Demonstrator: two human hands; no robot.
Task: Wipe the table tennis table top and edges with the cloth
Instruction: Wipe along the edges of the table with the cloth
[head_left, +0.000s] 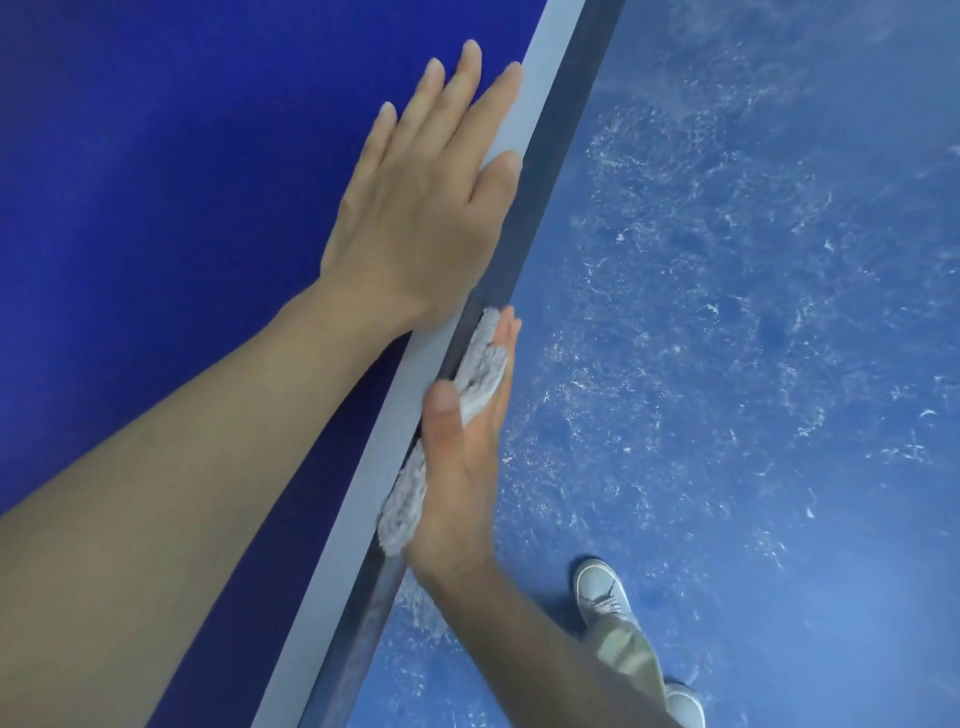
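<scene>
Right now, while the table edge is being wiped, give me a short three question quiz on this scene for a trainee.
1. True or false: the left hand lies flat on the table top.
2. Which hand presses the cloth against the table's side edge?
   A. left hand
   B. right hand
   C. both
3. Fill in: the left thumb rests on the pale ___ along the table's border.

Key
1. True
2. B
3. stripe
</scene>
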